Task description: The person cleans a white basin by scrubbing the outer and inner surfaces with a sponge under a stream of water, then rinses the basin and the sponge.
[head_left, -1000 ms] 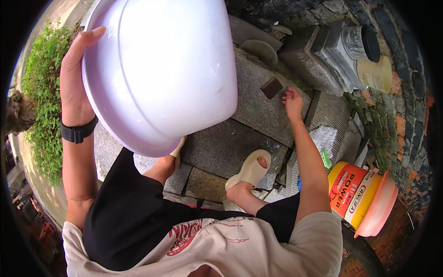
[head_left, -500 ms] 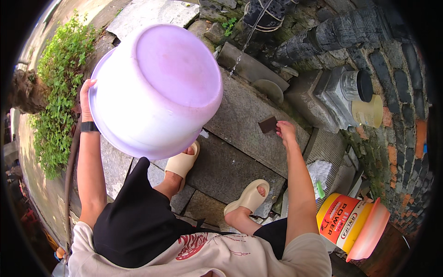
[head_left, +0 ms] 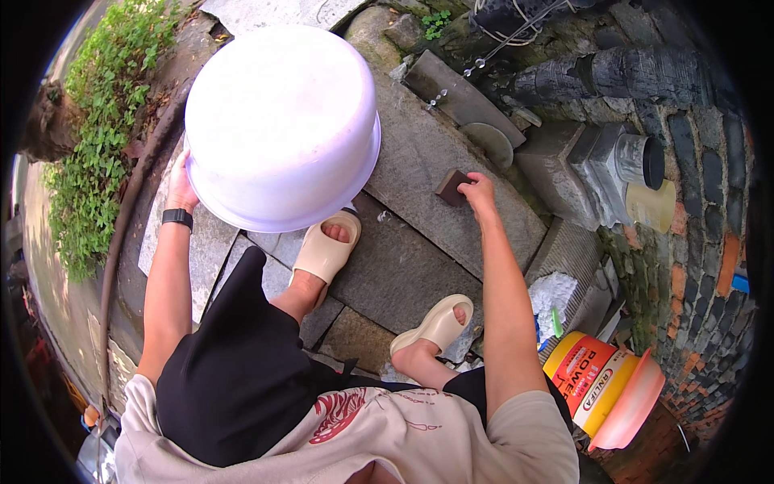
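Note:
A large pale-lavender plastic basin is raised in front of me, its underside turned up toward my eyes and its mouth facing away. My left hand grips its rim at the left, the fingers partly hidden behind it. Out to the right, my right hand pinches a small brown block-shaped scrubbing sponge between thumb and fingers. That sponge is held above the stone slabs, apart from the basin.
Thin water falls at the top right near a tilted stone slab. A brick wall with jars beside it stands at the right. A yellow-and-red bucket sits lower right. Green plants grow at the left.
The basin has tipped so its underside faces me more squarely. The sponge has turned in my right hand, showing its thickness, and shifted slightly left and nearer the basin's height.

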Tool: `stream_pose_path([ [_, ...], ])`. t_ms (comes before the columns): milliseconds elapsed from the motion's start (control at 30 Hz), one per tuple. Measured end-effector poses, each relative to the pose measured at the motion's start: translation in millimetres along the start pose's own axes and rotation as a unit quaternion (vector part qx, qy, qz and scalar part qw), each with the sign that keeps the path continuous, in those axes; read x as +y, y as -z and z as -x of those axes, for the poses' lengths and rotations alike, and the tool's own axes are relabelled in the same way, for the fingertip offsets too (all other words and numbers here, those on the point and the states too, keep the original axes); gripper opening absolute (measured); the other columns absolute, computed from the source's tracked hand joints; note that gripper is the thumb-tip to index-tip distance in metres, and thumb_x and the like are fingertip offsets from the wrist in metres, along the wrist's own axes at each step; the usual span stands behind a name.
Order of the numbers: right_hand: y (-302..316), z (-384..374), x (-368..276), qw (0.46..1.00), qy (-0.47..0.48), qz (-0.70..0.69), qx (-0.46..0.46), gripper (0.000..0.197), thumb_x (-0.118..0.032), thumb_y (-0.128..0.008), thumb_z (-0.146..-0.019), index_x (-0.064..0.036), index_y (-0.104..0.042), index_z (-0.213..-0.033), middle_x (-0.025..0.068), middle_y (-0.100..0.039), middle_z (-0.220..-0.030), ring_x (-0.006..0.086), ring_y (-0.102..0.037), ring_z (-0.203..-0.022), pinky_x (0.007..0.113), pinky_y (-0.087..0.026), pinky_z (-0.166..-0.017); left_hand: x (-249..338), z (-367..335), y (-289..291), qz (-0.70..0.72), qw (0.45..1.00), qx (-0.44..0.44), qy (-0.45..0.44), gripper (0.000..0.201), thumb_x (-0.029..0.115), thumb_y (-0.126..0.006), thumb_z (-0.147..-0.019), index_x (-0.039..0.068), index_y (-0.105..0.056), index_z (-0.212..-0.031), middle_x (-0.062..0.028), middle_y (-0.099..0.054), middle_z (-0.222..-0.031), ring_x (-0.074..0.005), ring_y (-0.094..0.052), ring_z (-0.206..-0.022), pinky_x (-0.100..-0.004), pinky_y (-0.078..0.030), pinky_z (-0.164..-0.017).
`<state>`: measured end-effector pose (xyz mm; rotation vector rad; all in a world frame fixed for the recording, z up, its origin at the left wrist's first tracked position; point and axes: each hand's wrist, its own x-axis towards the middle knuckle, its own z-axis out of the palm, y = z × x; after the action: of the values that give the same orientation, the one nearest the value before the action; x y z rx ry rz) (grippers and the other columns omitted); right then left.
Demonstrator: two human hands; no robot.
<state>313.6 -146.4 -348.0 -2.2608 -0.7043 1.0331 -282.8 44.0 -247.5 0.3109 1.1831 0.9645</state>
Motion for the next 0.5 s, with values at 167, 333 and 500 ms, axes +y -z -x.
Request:
stream_pose_path([
  [167, -7.9, 21.8, -45.8, 0.986, -0.062, -0.092, -0.127, 0.040, -0.011, -0.073, -0.071, -0.0051, -0.062, -0.109, 0.0023, -0.062, -0.091, 0.0136, -0.060, -0.079, 0.030, -0.048, -0.066, -67.1, 0.6, 18.8, -0.012, 0.993, 0.114, 0.041, 0.048, 0.030, -0.036, -0.103, -0.005, -0.043, -0.136, -0.0203, -0.055, -0.132, -0.0322, -0.055, -0.119, -0.0467, -0.041, -0.106],
  [333, -5.4, 16.1, -72.2, 0.926, -0.075, -0.357, -0.094, 0.030, -0.019, -0.071, -0.078, -0.0099, -0.058, -0.103, 0.0027, -0.061, -0.095, 0.0160, -0.059, -0.080, 0.033, -0.048, -0.068, -73.3, 20.0, -19.4, -0.034, 0.991, -0.003, 0.130, 0.044, 0.028, -0.047, -0.099, -0.004, -0.051, -0.129, -0.0189, -0.061, -0.124, -0.0293, -0.060, -0.112, -0.0459, -0.047, -0.099],
  [500, -20.4, 13.5, -153.8, 0.736, -0.130, -0.651, -0.130, 0.035, -0.022, -0.063, -0.084, -0.0024, -0.052, -0.110, 0.0138, -0.055, -0.108, 0.0320, -0.054, -0.101, 0.052, -0.048, -0.086, -52.3, 33.0, -43.3, -0.161, 0.973, -0.023, 0.161, 0.038, 0.024, -0.049, -0.099, -0.004, -0.057, -0.123, -0.0171, -0.064, -0.118, -0.0252, -0.065, -0.102, -0.0406, -0.052, -0.091],
])
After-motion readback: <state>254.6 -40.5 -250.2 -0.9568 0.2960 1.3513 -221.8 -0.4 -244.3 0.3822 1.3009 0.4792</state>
